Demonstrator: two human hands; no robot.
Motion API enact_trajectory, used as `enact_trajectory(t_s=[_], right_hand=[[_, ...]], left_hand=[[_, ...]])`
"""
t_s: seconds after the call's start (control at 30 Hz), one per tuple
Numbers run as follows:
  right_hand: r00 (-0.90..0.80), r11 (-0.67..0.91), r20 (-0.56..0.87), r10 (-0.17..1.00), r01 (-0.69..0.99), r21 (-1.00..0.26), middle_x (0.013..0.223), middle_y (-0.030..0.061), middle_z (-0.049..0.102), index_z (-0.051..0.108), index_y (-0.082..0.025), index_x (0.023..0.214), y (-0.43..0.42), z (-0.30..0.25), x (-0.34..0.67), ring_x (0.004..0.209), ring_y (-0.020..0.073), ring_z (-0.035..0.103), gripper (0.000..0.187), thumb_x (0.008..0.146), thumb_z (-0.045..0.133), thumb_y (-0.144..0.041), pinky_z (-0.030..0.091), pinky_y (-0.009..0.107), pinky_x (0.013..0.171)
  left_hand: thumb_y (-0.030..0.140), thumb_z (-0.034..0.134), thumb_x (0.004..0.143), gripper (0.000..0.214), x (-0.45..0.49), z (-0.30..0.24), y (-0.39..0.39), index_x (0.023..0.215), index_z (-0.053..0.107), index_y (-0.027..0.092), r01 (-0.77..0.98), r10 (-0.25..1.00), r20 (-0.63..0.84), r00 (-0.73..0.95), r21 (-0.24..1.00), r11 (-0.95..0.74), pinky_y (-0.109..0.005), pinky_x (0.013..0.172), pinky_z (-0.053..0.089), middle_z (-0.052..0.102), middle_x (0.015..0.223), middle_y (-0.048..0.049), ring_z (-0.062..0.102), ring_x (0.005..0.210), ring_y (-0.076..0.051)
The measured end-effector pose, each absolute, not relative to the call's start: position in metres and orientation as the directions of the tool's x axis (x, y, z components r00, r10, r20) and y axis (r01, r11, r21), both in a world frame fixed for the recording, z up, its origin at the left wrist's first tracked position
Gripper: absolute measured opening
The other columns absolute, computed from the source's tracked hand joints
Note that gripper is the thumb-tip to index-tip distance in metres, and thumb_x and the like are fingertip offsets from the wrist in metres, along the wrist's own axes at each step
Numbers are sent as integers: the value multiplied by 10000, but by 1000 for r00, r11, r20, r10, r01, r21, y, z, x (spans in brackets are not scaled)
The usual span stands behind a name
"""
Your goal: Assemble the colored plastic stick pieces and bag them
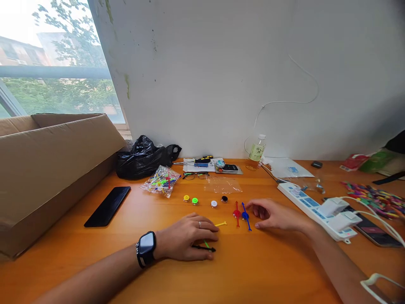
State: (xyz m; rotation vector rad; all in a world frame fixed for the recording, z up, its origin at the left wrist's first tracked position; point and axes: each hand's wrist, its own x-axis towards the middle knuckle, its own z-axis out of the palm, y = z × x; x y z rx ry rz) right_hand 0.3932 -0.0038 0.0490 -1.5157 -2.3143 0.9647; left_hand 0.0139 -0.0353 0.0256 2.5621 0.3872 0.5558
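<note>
My left hand (pixel 186 238), with a ring and a smartwatch at the wrist, rests palm down on the orange table (pixel 253 270), its fingers curled over a black stick (pixel 205 248) and a green stick (pixel 206 243). A yellow stick (pixel 221 223) lies just past its fingertips. My right hand (pixel 275 215) lies on the table with fingers loosely bent, its fingertips beside a blue stick (pixel 246 216) and a red stick (pixel 237 213). Small yellow (pixel 186 198), green (pixel 195 201), white (pixel 214 203) and black (pixel 224 198) caps sit in a row beyond them.
A large cardboard box (pixel 47 169) fills the left. A black phone (pixel 108 205), a clear bag of coloured sticks (pixel 162 180), a black plastic bag (pixel 142 158), glasses (pixel 195 175), a bottle (pixel 257 153), a power strip (pixel 316 209) with chargers and a pile of coloured pieces (pixel 376 198) surround the hands.
</note>
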Motion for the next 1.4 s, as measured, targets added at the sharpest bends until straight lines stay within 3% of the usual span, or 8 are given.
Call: enact_trajectory(t_s=[0.23, 0.37, 0.47, 0.6, 0.8, 1.07, 1.3, 1.4], right_hand=[[-423, 231, -184, 887, 752, -617, 937, 31, 656, 766, -221, 1208, 0, 43, 399, 857, 232, 601, 487, 746, 835, -360, 489, 315, 752], [-418, 223, -195, 887, 759, -611, 954, 37, 669, 760, -225, 1224, 2, 40, 403, 874, 240, 606, 519, 738, 844, -384, 494, 322, 773], [-396, 209, -192, 898, 768, -605, 957, 41, 673, 761, -224, 1228, 1, 39, 402, 878, 242, 607, 535, 726, 851, -386, 494, 323, 778], [-397, 215, -188, 898, 771, -600, 962, 43, 668, 763, -222, 1243, 0, 40, 401, 882, 244, 609, 540, 734, 854, -379, 493, 325, 780], [-434, 228, -220, 874, 765, -602, 981, 41, 642, 726, -209, 1333, -1, 44, 400, 892, 240, 597, 594, 777, 848, -380, 489, 327, 783], [-475, 223, -215, 853, 705, -674, 934, 39, 628, 720, -209, 1335, 1, 57, 403, 869, 238, 582, 677, 786, 875, -574, 489, 332, 766], [-431, 265, -132, 893, 739, -619, 925, 61, 690, 738, -213, 1266, 3, 57, 400, 840, 251, 619, 596, 922, 699, -698, 502, 354, 755], [-393, 269, -95, 915, 767, -583, 1034, 81, 753, 750, -245, 1237, 5, 51, 398, 912, 278, 675, 542, 1004, 573, -702, 523, 368, 798]], left_hand=[[293, 522, 1102, 248, 9, 20, -21, 1198, 737, 216, 249, 533, 329, 779, 618, -746, -333, 1004, 556, 744, 1239, -129, 707, 1126, -227], [264, 622, 1038, 228, 6, 15, -19, 1249, 688, 213, 269, 605, 351, 715, 660, -702, -361, 1047, 548, 663, 1423, -143, 672, 1237, -247], [301, 764, 936, 474, 4, 16, -20, 1380, 616, 228, 280, 592, 362, 720, 629, -725, -401, 1135, 496, 579, 1538, -143, 608, 1351, -287], [450, 823, 886, 505, 5, 16, -20, 1295, 639, 218, 394, 594, 364, 717, 492, -777, -423, 1030, 502, 671, 1301, -130, 634, 1176, -305], [471, 642, 1041, 278, 8, 6, -20, 980, 606, 202, 596, 720, 336, 607, 407, -692, -339, 775, 457, 669, 1017, -65, 615, 896, -225], [533, 553, 1086, 450, 8, 14, -22, 803, 605, 187, 673, 745, 195, 638, 330, -662, -297, 588, 296, 650, 754, -20, 525, 617, -157], [495, 456, 1129, 481, 4, 10, -15, 780, 570, 184, 618, 677, 220, 702, 284, -733, -299, 591, 267, 624, 716, -17, 506, 599, -143], [457, 423, 1144, 445, 3, 8, -16, 806, 542, 192, 596, 663, 249, 707, 296, -747, -301, 598, 272, 619, 735, -15, 496, 609, -146]])
